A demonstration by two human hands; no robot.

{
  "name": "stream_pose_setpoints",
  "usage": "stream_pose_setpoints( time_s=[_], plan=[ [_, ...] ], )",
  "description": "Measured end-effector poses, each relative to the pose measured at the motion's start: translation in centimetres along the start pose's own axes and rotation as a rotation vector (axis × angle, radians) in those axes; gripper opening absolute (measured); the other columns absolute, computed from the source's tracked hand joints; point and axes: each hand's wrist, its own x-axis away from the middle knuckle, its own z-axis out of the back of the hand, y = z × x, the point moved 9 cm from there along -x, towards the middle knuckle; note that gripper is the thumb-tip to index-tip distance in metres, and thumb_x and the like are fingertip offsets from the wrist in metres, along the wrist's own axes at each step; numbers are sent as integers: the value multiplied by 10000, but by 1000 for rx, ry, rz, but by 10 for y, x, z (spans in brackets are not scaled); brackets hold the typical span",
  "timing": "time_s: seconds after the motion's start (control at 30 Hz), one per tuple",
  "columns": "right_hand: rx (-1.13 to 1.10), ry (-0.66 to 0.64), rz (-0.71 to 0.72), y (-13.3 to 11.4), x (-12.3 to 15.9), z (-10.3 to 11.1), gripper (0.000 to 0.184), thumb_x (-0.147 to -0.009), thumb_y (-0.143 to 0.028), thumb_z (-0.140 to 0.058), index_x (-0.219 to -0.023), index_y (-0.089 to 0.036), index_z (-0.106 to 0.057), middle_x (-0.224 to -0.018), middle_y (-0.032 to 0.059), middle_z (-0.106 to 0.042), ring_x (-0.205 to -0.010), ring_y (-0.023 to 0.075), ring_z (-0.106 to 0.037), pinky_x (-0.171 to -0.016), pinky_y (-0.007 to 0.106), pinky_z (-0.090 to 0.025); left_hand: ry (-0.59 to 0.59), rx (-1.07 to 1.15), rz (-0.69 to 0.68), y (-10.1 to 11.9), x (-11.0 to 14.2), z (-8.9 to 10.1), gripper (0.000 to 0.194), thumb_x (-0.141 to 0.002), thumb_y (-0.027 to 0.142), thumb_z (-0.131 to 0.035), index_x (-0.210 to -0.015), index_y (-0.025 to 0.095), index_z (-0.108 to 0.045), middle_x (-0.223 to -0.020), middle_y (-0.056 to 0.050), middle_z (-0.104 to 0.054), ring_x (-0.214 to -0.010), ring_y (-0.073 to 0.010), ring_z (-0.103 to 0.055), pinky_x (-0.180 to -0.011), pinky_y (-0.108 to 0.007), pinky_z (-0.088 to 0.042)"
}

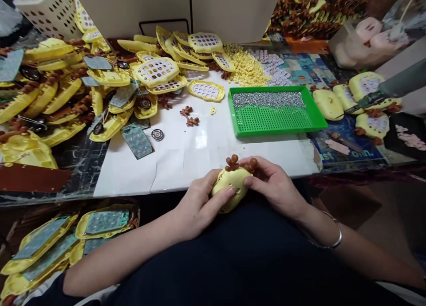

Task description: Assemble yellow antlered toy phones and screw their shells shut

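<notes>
Close to my body, at the table's front edge, I hold a yellow plastic toy casing with brown antler pieces at its top. My left hand is closed round its left side, the thumb lying across the face. My right hand grips the upper right, thumb on the casing by the right antler. The fingers behind the casing are hidden. On the white work surface ahead lie a loose brown antler piece, a small yellow part and a circuit board wired to a round speaker.
A green tray of small metal screws stands ahead right. Beyond it are piles of yellow buttons and white pieces. Yellow casing halves heap at left. Casings and a screwdriver are at right.
</notes>
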Motion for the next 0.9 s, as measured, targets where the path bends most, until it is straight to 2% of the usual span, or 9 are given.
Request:
stream_pose_setpoints(
  time_s=[0.1,0.23,0.3,0.37,0.53,0.7,0.8,0.9],
  plan=[
    [87,5,85,-17,0,7,551,-653,-451,-832,-1120,-232,-638,-1017,37,-659,-956,175,-629,-821,294,-525,-43,-145,-64,10,0,-6,293,-963,341,-455,-1121,111,-542,-891,-44,-650,-733,-138,-564,-687,-256,-431],
    [363,-196,244,-46,1,-13,178,-732,-239,-785,-883,-178,-712,-823,6,-662,-774,118,-603,-705,238,-483,-115,-282,-118,15,-1,-17,277,-975,317,-416,-1118,103,-518,-887,-65,-659,-692,-149,-566,-652,-272,-421],
    [424,-211,309,-53,2,-18,75,-762,-193,-751,-809,-154,-708,-754,-4,-637,-709,96,-574,-664,226,-458,-127,-312,-101,11,-1,-20,269,-980,330,-395,-1085,114,-515,-863,-64,-655,-679,-157,-564,-637,-279,-419],
    [421,-180,342,-53,2,-17,55,-772,-176,-732,-806,-141,-708,-731,-9,-611,-686,87,-560,-636,220,-441,-121,-318,-75,7,-1,-20,282,-983,351,-382,-1088,123,-511,-846,-58,-653,-675,-161,-565,-635,-283,-423],
    [332,-125,302,-39,2,-12,67,-768,-210,-726,-794,-151,-709,-702,-18,-578,-644,83,-523,-596,227,-415,-137,-242,-22,2,-3,-19,283,-975,361,-428,-1110,137,-537,-874,-40,-663,-719,-149,-594,-675,-269,-444],
    [323,-135,234,-36,0,-8,74,-763,-230,-721,-781,-161,-701,-703,-18,-575,-656,89,-516,-612,233,-413,-171,-151,-48,4,-5,-21,285,-983,315,-414,-1175,135,-523,-1048,-68,-675,-906,-158,-623,-795,-263,-456],
    [402,-205,187,-36,0,-12,64,-785,-208,-693,-822,-156,-689,-766,-4,-624,-710,94,-549,-662,232,-427,-163,-214,-34,1,-5,-21,282,-983,335,-396,-1085,121,-549,-942,-65,-667,-801,-162,-608,-724,-273,-444],
    [435,-209,189,-36,1,-14,57,-794,-208,-671,-817,-155,-670,-771,2,-646,-715,99,-559,-677,235,-433,-162,-240,-54,2,-4,-22,288,-986,339,-383,-1068,119,-550,-909,-57,-651,-753,-153,-588,-700,-273,-435]
  ],
)
